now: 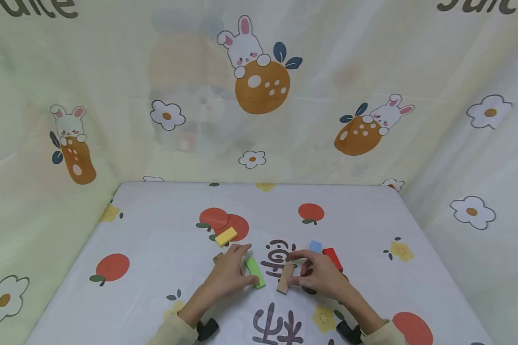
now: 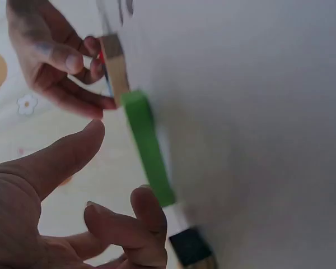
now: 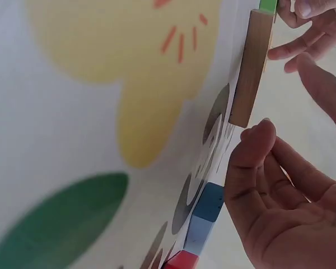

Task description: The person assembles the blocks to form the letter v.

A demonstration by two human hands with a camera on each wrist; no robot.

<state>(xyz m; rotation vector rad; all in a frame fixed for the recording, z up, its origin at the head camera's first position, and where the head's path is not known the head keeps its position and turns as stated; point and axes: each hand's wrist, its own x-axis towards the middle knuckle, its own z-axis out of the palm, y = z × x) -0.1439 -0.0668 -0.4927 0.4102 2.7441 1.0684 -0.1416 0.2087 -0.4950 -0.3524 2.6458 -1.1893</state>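
your left hand [image 1: 229,274], thumb and fingers apart beside the green block [image 1: 254,271]; your right hand [image 1: 321,275], thumb and fingers parted at the wooden block [image 1: 285,278]; both blocks on the table [image 1: 354,211] between your hands

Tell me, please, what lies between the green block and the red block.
In the head view, from green block to red block: the wooden block, then the right hand.
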